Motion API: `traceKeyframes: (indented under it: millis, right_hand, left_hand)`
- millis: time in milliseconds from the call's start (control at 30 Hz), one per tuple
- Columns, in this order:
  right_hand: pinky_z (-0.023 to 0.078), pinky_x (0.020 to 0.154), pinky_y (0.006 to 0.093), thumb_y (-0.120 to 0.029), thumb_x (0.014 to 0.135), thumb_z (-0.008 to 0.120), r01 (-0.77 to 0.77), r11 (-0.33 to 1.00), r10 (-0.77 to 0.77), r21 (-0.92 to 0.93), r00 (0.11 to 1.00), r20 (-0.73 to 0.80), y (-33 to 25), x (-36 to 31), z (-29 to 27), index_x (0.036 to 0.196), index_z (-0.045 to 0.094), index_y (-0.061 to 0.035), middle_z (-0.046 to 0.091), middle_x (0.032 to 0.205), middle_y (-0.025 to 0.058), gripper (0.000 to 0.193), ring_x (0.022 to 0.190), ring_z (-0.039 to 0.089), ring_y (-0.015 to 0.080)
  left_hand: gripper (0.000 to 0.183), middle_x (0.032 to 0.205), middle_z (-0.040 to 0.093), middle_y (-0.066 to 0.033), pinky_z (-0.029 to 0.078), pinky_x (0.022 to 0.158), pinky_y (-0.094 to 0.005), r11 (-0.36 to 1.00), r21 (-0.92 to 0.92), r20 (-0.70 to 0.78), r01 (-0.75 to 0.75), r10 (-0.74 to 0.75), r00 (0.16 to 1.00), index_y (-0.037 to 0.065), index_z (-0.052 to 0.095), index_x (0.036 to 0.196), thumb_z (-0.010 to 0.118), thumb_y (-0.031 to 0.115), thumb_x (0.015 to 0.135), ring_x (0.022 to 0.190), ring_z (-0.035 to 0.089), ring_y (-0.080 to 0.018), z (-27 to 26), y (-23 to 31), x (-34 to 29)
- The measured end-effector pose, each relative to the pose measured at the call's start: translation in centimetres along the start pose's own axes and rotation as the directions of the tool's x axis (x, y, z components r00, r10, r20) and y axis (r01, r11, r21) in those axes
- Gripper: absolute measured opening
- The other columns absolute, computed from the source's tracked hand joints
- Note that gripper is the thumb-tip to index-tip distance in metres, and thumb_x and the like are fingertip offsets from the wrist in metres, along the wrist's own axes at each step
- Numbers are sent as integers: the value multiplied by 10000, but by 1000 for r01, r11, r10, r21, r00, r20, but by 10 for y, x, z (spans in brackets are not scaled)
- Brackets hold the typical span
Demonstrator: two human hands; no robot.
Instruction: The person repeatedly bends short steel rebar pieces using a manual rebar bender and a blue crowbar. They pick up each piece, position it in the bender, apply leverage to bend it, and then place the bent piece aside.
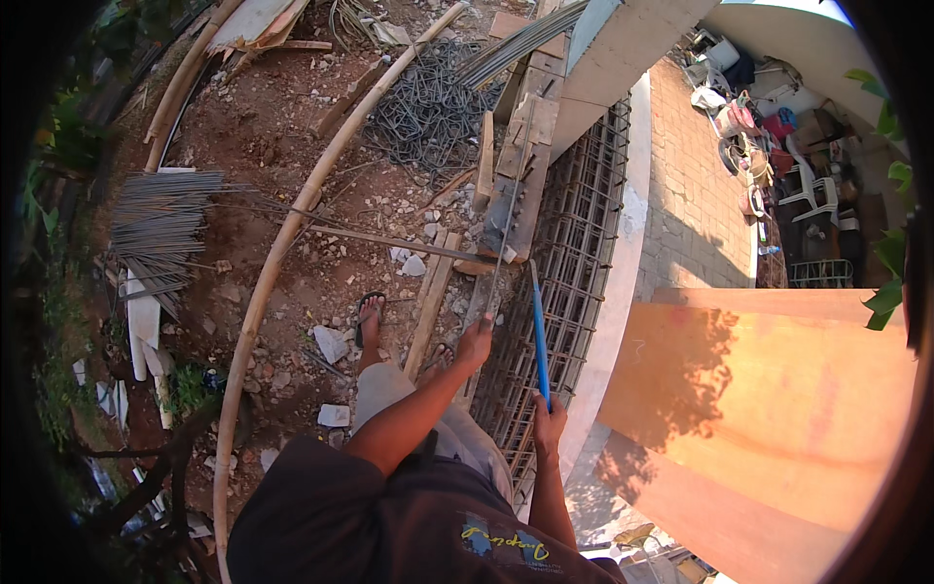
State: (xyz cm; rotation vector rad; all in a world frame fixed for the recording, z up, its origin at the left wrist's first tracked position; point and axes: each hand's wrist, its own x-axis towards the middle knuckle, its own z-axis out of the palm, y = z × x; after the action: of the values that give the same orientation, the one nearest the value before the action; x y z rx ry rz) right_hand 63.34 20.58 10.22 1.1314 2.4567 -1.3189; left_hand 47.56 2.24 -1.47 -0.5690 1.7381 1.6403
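My left hand (475, 343) is closed around a thin steel rod (503, 237), which runs away from me along a wooden bench. On that bench's dark plate (510, 200) several short pegs stand up beside the rod. My right hand (550, 424) grips the lower end of a blue-handled bar (540, 336). The bar's bare tip points away from me, close to the bench's near end; whether it touches the rod cannot be made out. A long cage of tied steel bars (574, 258) lies just right of the bench, passing under the blue bar.
A pile of bent steel stirrups (428, 107) lies beyond the bench. Cut straight rods (161, 229) are stacked at far left. A curved bamboo pole (292, 229) crosses the rubble-strewn ground. Orange-brown boards (749, 389) lie at right, with white plastic chairs (812, 190) behind.
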Motion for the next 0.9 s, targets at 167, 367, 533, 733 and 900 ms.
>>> traceKeyframes:
  millis: [167, 367, 533, 733, 900]
  right_hand:
    - [461, 622, 388, -507, 1000, 724, 53, 991, -51, -119, 998, 20, -42, 45, -14, 861, 719, -18, 607, 652, 79, 509, 628, 569, 169]
    - [482, 660, 390, -576, 996, 713, 85, 972, -74, -221, 996, 59, -60, 86, -21, 881, 738, -36, 629, 674, 89, 553, 647, 604, 198]
    - [493, 674, 411, -631, 983, 691, 103, 928, -70, -357, 992, 106, -75, 115, -39, 892, 761, -31, 652, 692, 108, 610, 653, 620, 215]
    - [509, 693, 421, -645, 967, 703, 204, 896, -127, -393, 969, 212, -90, 161, -73, 934, 793, -33, 668, 696, 127, 620, 664, 623, 251]
    - [499, 680, 447, -622, 956, 731, 314, 829, -185, -463, 935, 302, -87, 208, -98, 901, 783, -34, 650, 689, 165, 593, 656, 597, 242]
  left_hand:
    - [721, 1233, 671, -180, 529, 956, -633, 981, 187, 24, 54, -59, 998, 110, 584, 1503, 333, 670, 1125, 1097, 648, -417, -4, 12, -6]
    - [760, 1530, 582, -233, 510, 1085, -632, 988, 152, -19, -19, 22, 1000, 105, 492, 1621, 353, 663, 1123, 1371, 566, -479, -15, 20, -20]
    - [713, 1257, 635, -208, 506, 955, -616, 984, 145, -72, -100, 111, 991, 98, 610, 1441, 356, 681, 1117, 1149, 619, -425, -14, 7, -7]
    - [623, 693, 235, -10, 290, 663, -536, 997, -71, 151, 20, -9, 988, 200, 522, 878, 351, 767, 1074, 580, 289, -209, -24, 1, 2]
    - [577, 671, 282, -3, 286, 596, -497, 989, -46, 221, 137, -124, 967, 224, 523, 876, 360, 734, 1092, 553, 277, -177, -30, 30, -13]
